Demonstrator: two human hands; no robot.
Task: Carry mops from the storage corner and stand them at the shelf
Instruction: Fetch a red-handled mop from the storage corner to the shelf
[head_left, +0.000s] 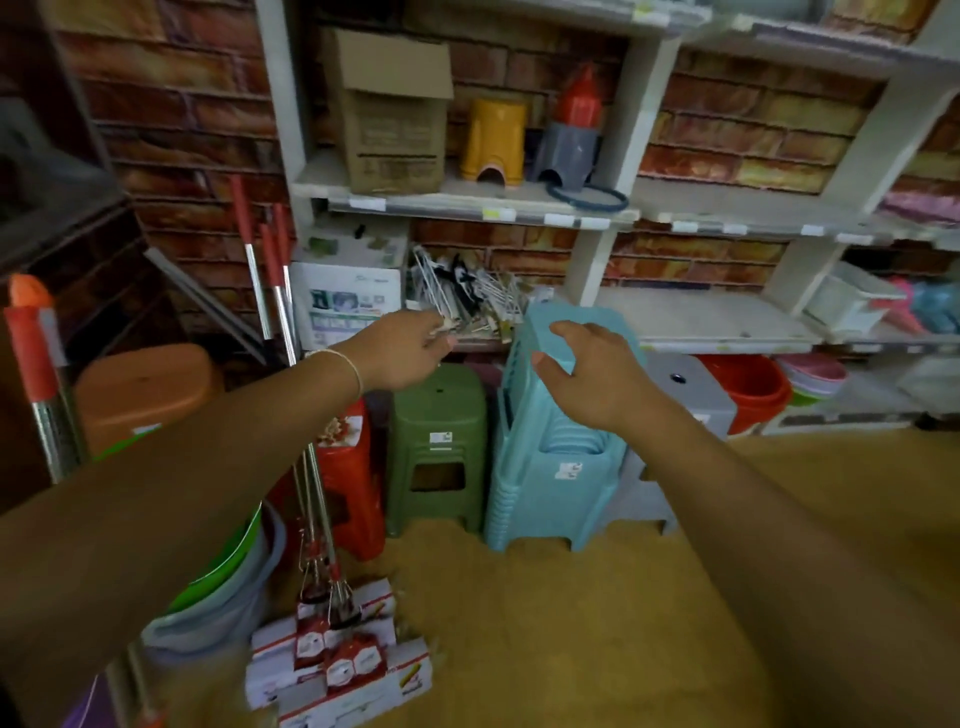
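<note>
Three mops (283, 317) with red grips and steel poles lean against the left end of the white shelf (467, 200). Their packaged flat heads (337, 649) rest on the floor. Another mop handle (36, 358), orange-capped with a red grip, stands at the far left edge. My left hand (410, 348) reaches forward to the right of the leaning poles, fingers loosely curled and holding nothing. My right hand (587, 369) hovers open over a stack of light blue stools (550, 467), not touching them.
Green (436, 441), red (348, 483) and grey (670, 395) stools stand in front of the shelf. Basins (228, 587) and an orange tub (145, 389) sit at the left. A red bucket (748, 384) lies under the shelf. Cardboard boxes and wire hooks fill the shelf.
</note>
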